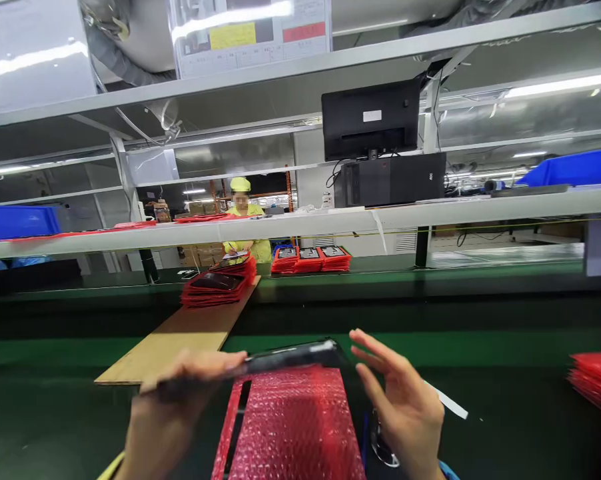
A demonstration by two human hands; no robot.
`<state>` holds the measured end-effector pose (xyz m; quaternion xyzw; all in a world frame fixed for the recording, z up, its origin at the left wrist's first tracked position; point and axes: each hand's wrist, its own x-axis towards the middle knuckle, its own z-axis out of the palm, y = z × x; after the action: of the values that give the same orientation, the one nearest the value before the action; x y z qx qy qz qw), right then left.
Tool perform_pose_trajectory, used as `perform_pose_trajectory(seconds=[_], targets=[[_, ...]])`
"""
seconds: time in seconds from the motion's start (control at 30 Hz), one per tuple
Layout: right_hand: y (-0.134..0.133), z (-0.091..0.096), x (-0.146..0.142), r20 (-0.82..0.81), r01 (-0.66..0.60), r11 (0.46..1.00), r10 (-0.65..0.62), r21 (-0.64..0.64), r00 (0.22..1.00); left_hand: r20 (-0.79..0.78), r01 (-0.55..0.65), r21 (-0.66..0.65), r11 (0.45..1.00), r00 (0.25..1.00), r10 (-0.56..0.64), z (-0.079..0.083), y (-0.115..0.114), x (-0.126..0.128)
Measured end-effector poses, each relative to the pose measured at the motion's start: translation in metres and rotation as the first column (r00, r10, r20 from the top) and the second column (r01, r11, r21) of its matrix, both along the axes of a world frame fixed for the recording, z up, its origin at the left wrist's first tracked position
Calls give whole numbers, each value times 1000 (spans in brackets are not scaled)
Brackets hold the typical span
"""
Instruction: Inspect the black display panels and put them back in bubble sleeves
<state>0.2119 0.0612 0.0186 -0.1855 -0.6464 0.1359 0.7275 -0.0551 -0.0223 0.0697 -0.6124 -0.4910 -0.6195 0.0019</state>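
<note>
My left hand [173, 407], smeared by motion, grips the left end of a flat black panel [295, 357]. The panel is held nearly edge-on, so its exact kind does not show. Just off its right end, my right hand [405, 400] is raised with thumb and fingers apart and nothing between them. Under the panel lies a red bubble-wrap bag [300, 427] on the dark green work surface. A dark strip runs along the bag's left side. Beside my right wrist is a shiny rounded object [382, 447], partly hidden by that hand.
A cardboard sheet [180, 333] at left bears a stack of red bags [220, 283]. More red stacks sit at the back [310, 260] and right edge [598, 380]. A white strip [448, 400] lies right. A shelf [280, 230] crosses ahead; a person [240, 207] is behind it.
</note>
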Motion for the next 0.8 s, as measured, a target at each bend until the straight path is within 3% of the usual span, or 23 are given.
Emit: perform_pose_trajectory(seconds=[0.03,0.1,0.17,0.2,0.27,0.37,0.5,0.63,0.73,0.8], targets=[[5,-1,7,-20,9,996,-10,-94,1000,144,-61,-121,991,986,79,8,2,-4],[21,-6,24,15,21,952,-17,-305,1000,337,69,-246,967,941,18,20,8,-8],[40,-19,42,170,39,870,52,-492,984,507,289,-319,903,857,-95,19,14,-8],[49,-30,50,214,50,843,78,-535,974,589,393,-355,849,799,-123,13,17,-7],[62,-56,63,301,84,778,139,-622,944,731,545,-441,714,679,-66,-9,22,-4],[67,-97,75,386,122,681,249,-722,888,764,583,-563,586,637,100,-51,27,4],[64,-131,78,420,154,604,328,-782,846,844,767,-463,445,535,-44,-90,29,17],[68,-142,77,407,150,574,351,-805,843,825,755,-506,418,565,-20,-103,30,24],[69,-145,78,374,121,570,350,-812,859,772,696,-564,444,635,-17,-105,28,23],[64,-145,78,362,120,595,305,-795,881,735,658,-590,467,678,-27,-102,25,22]])
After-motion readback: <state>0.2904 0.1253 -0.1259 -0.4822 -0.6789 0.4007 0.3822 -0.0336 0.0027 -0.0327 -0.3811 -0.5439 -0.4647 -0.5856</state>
